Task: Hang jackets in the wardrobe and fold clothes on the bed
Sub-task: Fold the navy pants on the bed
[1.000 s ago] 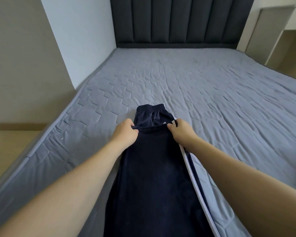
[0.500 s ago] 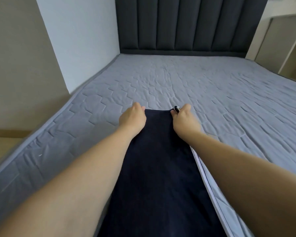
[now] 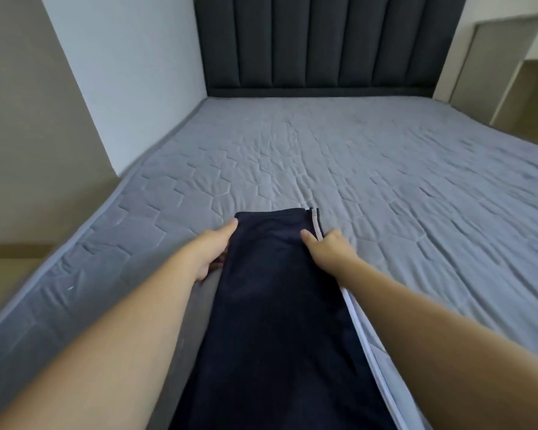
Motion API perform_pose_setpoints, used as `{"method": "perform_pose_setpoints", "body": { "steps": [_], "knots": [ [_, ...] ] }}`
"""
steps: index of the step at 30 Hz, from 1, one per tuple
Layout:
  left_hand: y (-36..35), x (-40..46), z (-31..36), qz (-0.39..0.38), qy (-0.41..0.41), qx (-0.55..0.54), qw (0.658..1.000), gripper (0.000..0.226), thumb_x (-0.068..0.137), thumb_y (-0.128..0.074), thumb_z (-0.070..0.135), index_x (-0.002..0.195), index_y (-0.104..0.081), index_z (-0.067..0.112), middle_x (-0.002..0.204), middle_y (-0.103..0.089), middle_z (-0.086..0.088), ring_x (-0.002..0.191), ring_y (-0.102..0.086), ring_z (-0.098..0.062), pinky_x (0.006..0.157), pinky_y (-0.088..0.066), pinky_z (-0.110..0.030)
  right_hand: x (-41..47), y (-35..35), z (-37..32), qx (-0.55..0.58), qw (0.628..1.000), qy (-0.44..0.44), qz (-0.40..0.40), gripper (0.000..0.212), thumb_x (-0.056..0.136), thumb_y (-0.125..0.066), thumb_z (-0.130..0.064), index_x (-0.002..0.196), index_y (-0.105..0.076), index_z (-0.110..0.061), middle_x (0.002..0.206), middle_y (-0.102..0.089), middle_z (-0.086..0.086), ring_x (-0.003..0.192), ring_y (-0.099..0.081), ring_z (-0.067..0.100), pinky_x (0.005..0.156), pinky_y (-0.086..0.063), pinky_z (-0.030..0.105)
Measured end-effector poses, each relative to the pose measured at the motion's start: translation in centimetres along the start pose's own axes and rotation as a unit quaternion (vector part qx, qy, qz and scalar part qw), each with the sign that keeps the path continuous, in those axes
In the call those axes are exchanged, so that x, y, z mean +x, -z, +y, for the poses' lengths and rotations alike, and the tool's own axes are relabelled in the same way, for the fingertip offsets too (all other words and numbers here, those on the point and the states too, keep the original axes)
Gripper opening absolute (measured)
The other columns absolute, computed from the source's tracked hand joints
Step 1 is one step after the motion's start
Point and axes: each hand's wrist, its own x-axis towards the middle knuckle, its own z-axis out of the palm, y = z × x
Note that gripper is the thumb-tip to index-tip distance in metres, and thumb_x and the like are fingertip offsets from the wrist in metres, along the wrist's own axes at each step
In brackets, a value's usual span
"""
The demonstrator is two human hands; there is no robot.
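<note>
We see the bed point(image 3: 385, 187) first, filling most of the view — a grey quilted mattress cover stitched in hexagon shapes, running back to a dark padded headboard point(image 3: 323, 41) with upright channels. A pale wall point(image 3: 131, 72) stands along the bed's left edge, and a light-coloured piece of furniture point(image 3: 510, 66) sits past the far right corner.

Next we come to the dark navy trousers point(image 3: 280, 305), lying in a long strip on the near left part of the bed, from the bottom of the view up toward the middle. Their far end is a straight folded edge, and a white stripe point(image 3: 316, 223) runs down their right side.

Both forearms reach in from the bottom, one on each side of the trousers. Our left hand point(image 3: 210, 252) lies along the left edge of the cloth, fingers stretched forward and flat against the side of the garment; we cannot see whether the fingers underneath tuck beneath the fabric. Our right hand point(image 3: 328, 246) rests on the right edge near the stripe — its fingers are extended and loose, touching the cloth and pinching nothing that we can make out.
</note>
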Motion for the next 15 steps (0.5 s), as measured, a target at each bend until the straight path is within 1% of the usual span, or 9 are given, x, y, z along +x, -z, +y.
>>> {"method": "perform_pose_setpoints", "body": {
  "steps": [2,5,6,8,9,10,12,14,15],
  "knots": [
    [1.1,-4.6,-0.9,0.004,0.032,-0.073,0.997,0.041,0.093,-0.052,0.057,0.096,-0.058,0.017,0.08,-0.06,-0.007,0.064,-0.058,-0.017,0.06,-0.05,-0.027,-3.9,1.1,1.0,-0.002,1.0,-0.013,0.007,0.071,0.091,-0.049,-0.058,0.134,-0.04,-0.003,0.138,-0.045,0.017,0.127,-0.043,0.037,0.106,-0.036,0.043],
    [1.6,-11.5,-3.8,0.038,0.031,-0.085,0.995,0.028,0.096,-0.055,0.044,0.103,-0.052,0.017,0.073,-0.063,-0.006,0.054,-0.064,-0.016,0.047,-0.051,-0.024,-10.9,2.8,3.0,0.034,0.997,-0.062,-0.012,0.07,0.09,-0.05,-0.055,0.137,-0.035,-0.004,0.14,-0.044,0.017,0.126,-0.045,0.037,0.1,-0.039,0.041],
    [1.5,-14.0,-5.0,0.025,0.032,-0.07,0.997,0.03,0.096,-0.055,0.044,0.105,-0.054,0.015,0.076,-0.068,-0.006,0.059,-0.067,-0.017,0.052,-0.054,-0.026,-13.2,3.3,3.7,0.038,0.996,-0.073,-0.021,0.07,0.091,-0.05,-0.054,0.137,-0.034,-0.003,0.138,-0.046,0.016,0.123,-0.047,0.036,0.095,-0.04,0.039],
    [0.9,-18.2,-7.5,-0.009,0.03,-0.031,0.999,0.04,0.095,-0.056,0.044,0.114,-0.059,0.009,0.099,-0.073,-0.008,0.087,-0.07,-0.022,0.081,-0.057,-0.036,-17.5,3.9,4.9,0.043,0.994,-0.089,-0.042,0.069,0.092,-0.051,-0.051,0.137,-0.033,-0.002,0.134,-0.049,0.016,0.119,-0.051,0.035,0.091,-0.041,0.037],
    [0.6,-20.2,-8.6,-0.011,0.023,-0.01,1.0,0.043,0.094,-0.058,0.046,0.117,-0.059,0.009,0.109,-0.07,-0.009,0.098,-0.067,-0.025,0.093,-0.053,-0.041,-19.5,4.0,5.3,0.042,0.993,-0.095,-0.05,0.07,0.093,-0.051,-0.05,0.138,-0.032,-0.001,0.134,-0.049,0.017,0.119,-0.051,0.035,0.093,-0.042,0.037],
    [0.4,-22.1,-9.5,0.004,0.01,0.013,1.0,0.045,0.092,-0.059,0.046,0.117,-0.057,0.009,0.114,-0.067,-0.009,0.103,-0.065,-0.025,0.098,-0.05,-0.043,-21.3,4.1,5.7,0.036,0.993,-0.1,-0.059,0.07,0.093,-0.051,-0.048,0.139,-0.032,0.0,0.134,-0.05,0.017,0.119,-0.051,0.035,0.094,-0.042,0.037],
    [-0.1,-25.4,-10.7,0.047,-0.016,0.035,0.998,0.046,0.091,-0.061,0.045,0.115,-0.059,0.006,0.116,-0.066,-0.011,0.106,-0.063,-0.026,0.097,-0.049,-0.041,-24.2,4.2,6.3,0.031,0.991,-0.098,-0.087,0.063,0.094,-0.051,-0.046,0.136,-0.042,0.0,0.121,-0.057,0.014,0.109,-0.056,0.033,0.091,-0.046,0.035],
    [-0.5,-27.8,-11.9,0.045,-0.012,0.025,0.999,0.049,0.089,-0.064,0.043,0.119,-0.061,0.005,0.118,-0.067,-0.011,0.107,-0.064,-0.026,0.1,-0.049,-0.042,-26.4,4.3,7.0,0.04,0.987,-0.1,-0.116,0.052,0.095,-0.052,-0.041,0.13,-0.051,-0.003,0.107,-0.059,0.01,0.099,-0.059,0.031,0.087,-0.05,0.035],
    [-0.4,-28.7,-12.4,0.03,0.004,0.022,0.999,0.05,0.088,-0.066,0.043,0.123,-0.061,0.007,0.121,-0.066,-0.008,0.109,-0.063,-0.025,0.102,-0.047,-0.042,-27.3,4.4,7.4,0.037,0.987,-0.1,-0.119,0.05,0.095,-0.051,-0.04,0.129,-0.052,-0.003,0.109,-0.059,0.01,0.1,-0.06,0.031,0.087,-0.05,0.035]
  ]
}}
